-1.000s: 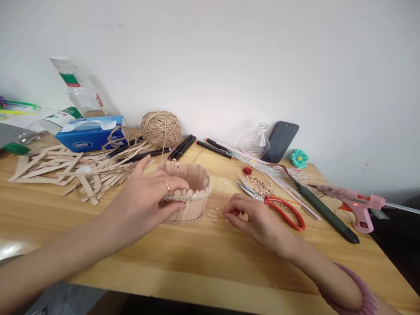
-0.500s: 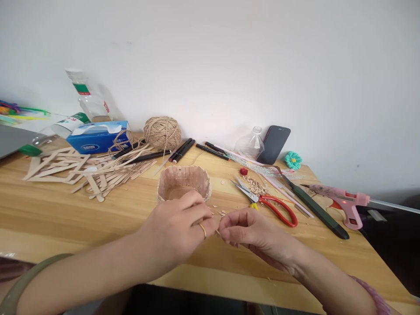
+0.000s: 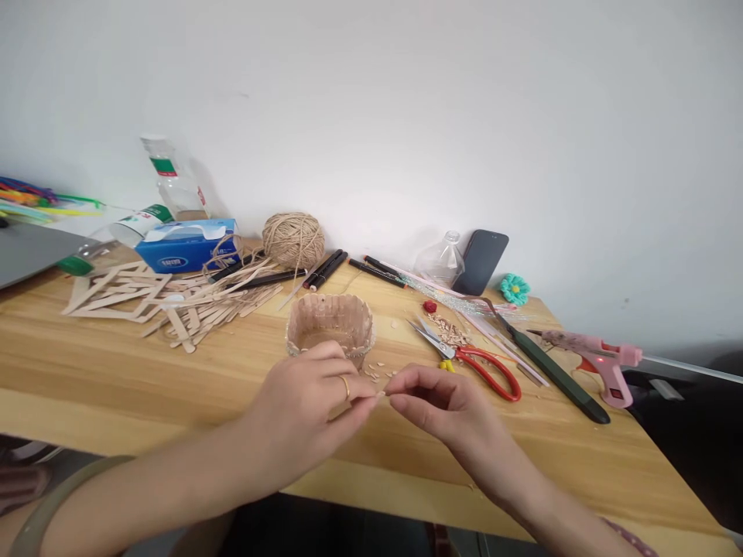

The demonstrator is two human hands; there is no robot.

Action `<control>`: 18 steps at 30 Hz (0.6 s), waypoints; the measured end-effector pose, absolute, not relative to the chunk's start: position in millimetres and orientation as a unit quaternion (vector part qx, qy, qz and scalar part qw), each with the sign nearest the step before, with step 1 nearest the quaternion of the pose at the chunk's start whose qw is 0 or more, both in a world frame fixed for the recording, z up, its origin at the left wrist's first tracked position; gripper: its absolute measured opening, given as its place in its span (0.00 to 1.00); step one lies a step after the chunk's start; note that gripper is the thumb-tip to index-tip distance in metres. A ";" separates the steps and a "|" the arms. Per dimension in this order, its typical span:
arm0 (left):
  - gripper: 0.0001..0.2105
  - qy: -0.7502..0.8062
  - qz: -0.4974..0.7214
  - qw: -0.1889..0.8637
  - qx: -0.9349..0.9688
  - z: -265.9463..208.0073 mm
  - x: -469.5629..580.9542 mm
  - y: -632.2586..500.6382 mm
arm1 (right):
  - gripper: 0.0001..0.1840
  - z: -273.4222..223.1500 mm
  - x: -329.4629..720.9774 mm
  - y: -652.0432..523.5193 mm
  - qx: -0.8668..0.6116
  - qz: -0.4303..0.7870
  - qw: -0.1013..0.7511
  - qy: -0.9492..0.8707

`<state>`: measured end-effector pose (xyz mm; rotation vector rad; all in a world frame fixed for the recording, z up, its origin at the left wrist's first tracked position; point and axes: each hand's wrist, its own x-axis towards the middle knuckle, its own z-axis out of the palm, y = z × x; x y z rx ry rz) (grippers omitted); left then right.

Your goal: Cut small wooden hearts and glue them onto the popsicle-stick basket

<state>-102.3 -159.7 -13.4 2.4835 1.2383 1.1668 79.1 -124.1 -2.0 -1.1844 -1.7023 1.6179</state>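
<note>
My left hand [image 3: 316, 406], with a gold ring, pinches a tiny pale wood chip [image 3: 380, 394] between thumb and forefinger. My right hand [image 3: 444, 406] meets it there, its thumb and index tip at the chip's other side. Whether the right fingers grip the chip or only touch it is hard to tell. Just behind my left hand stands a small basket [image 3: 330, 316] with wooden sides, its near side partly covered by the hand. Several wood chips [image 3: 374, 373] lie on the table beside the basket. Red-handled scissors [image 3: 464, 356] lie open beyond my right hand.
Left on the wooden table [image 3: 145, 394] are craft sticks [image 3: 191, 317], a blue tissue box [image 3: 189, 246], bottles and a twine ball [image 3: 293, 240]. Markers [image 3: 325, 271] lie behind the basket. To the right are a phone [image 3: 481, 261], a green-handled tool [image 3: 557, 374] and a pink glue gun [image 3: 604, 360].
My right fingers have opened out from a tighter curl, and the chip now shows between the two hands. The view has shifted slightly; the table items stay put.
</note>
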 end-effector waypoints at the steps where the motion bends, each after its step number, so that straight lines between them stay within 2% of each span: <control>1: 0.07 0.417 0.397 0.074 0.814 -14.6 -101.7 -160.4 | 0.08 -2.9 77.3 -127.0 -0.431 0.587 0.268 -0.631; 6: 0.06 0.427 0.447 0.091 0.781 -19.3 -99.5 -164.5 | 0.07 -9.4 69.1 -134.9 -0.413 0.572 0.316 -0.635; 13: 0.06 0.440 0.454 0.107 0.768 -21.0 -100.9 -166.2 | 0.05 -8.7 66.1 -134.9 -0.413 0.572 0.319 -0.633; 18: 0.05 0.424 0.434 0.037 0.794 -19.1 -113.1 -165.4 | 0.08 -10.5 71.3 -129.4 -0.446 0.555 0.307 -0.632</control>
